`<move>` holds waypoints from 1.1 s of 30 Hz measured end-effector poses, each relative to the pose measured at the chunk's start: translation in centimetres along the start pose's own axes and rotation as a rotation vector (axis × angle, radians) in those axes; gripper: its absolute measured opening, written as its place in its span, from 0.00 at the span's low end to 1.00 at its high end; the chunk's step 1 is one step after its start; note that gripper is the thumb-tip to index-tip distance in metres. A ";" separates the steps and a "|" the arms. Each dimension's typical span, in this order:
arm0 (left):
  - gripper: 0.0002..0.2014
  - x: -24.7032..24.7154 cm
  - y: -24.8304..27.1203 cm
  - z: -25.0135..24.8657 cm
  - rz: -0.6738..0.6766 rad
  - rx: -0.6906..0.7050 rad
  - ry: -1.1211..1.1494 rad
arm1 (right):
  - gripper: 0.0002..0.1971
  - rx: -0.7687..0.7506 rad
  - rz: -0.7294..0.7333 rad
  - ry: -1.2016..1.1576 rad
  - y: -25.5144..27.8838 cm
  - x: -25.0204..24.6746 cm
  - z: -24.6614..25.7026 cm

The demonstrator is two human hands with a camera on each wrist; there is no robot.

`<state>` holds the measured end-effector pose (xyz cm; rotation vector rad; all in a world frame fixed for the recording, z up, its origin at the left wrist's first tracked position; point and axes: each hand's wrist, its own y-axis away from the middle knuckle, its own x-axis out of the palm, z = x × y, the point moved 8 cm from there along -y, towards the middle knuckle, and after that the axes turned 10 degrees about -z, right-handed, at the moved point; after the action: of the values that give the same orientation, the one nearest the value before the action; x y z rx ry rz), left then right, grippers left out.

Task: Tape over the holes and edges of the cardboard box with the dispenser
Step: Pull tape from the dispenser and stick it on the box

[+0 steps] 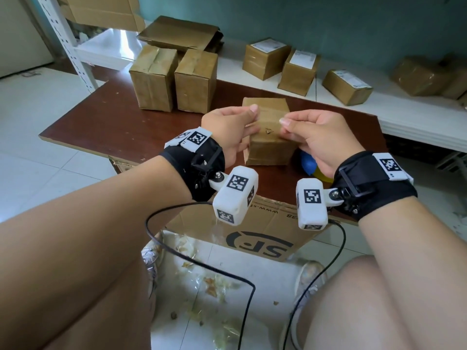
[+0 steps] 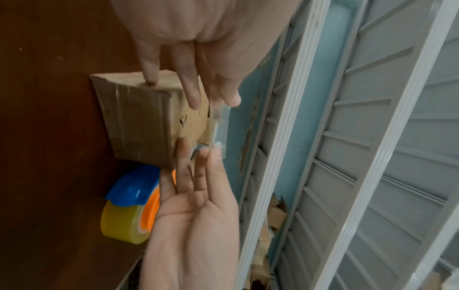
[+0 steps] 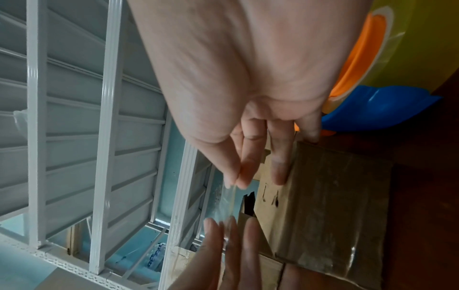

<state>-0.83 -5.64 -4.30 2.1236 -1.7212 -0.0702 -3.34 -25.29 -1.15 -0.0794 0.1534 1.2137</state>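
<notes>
Both hands pinch one clear strip of tape (image 3: 227, 202), thumb against forefinger, one hand at each end, the strip stretched between them just above the box (image 1: 267, 137). Left hand (image 1: 228, 130) takes the left end; right hand (image 1: 312, 133) takes the right end. Remaining fingers of each hand reach down and touch the box top, as the wrist views show.

Box: small, brown cardboard, standing on the dark wooden table (image 1: 121, 122) near its near edge, directly under the two hands. Its top face carries a small torn hole (image 1: 267, 131) between the two grips. Its side faces show glossy tape already laid.

Dispenser (image 2: 131, 204): blue guard, orange hub, yellowish roll. It lies on the table just right of the box, at the box's near right corner, below the right wrist. Neither hand touches it.

Surroundings: two taller boxes (image 1: 174, 82) stand side by side at the table's far left. Further boxes (image 1: 298, 69), some with white labels, sit on a low white shelf (image 1: 417, 114) beyond the table. Flattened cardboard (image 1: 257, 228) with printed lettering leans under the table's near edge. Scraps of used tape (image 1: 209, 286) litter the tiled floor between the person's knees.
</notes>
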 end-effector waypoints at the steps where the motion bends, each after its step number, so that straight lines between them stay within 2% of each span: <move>1: 0.09 -0.1 0.2 -0.2 -0.011 0.022 0.002 | 0.14 0.006 0.013 -0.002 0.2 -0.1 0.0; 7: 0.05 -0.2 1.2 -1.7 -0.079 0.291 -0.049 | 0.13 -0.066 0.018 0.018 0.7 0.0 1.1; 10: 0.05 -0.2 1.1 -2.3 -0.109 0.339 -0.041 | 0.12 -0.082 0.006 -0.045 1.0 -0.3 1.8; 15: 0.06 -0.1 0.2 -2.2 -0.063 0.255 -0.023 | 0.14 -0.075 -0.020 -0.068 1.1 -0.4 1.8; 19: 0.09 0.4 0.0 -1.8 0.005 0.183 -0.025 | 0.09 -0.051 -0.044 -0.083 1.1 -0.6 1.5; 25: 0.09 0.4 -0.7 -1.4 0.017 0.141 -0.056 | 0.02 -0.058 -0.061 -0.047 1.1 -0.8 1.3; 27: 0.08 0.5 -0.7 -1.3 0.018 0.114 -0.069 | 0.03 -0.081 -0.071 -0.046 1.1 -0.7 1.5; 31: 0.16 0.2 -1.5 -1.0 0.009 0.015 -0.004 | 0.02 -0.099 -0.089 -0.041 0.9 -0.4 1.5; 33: 0.15 0.2 -1.9 -0.9 0.028 0.004 -0.007 | 0.03 -0.099 -0.099 -0.027 0.6 -0.3 1.3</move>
<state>1.22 -5.28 -4.04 2.1035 -1.7560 -0.0661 -3.96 -25.20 0.22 -0.1556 0.0648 1.1232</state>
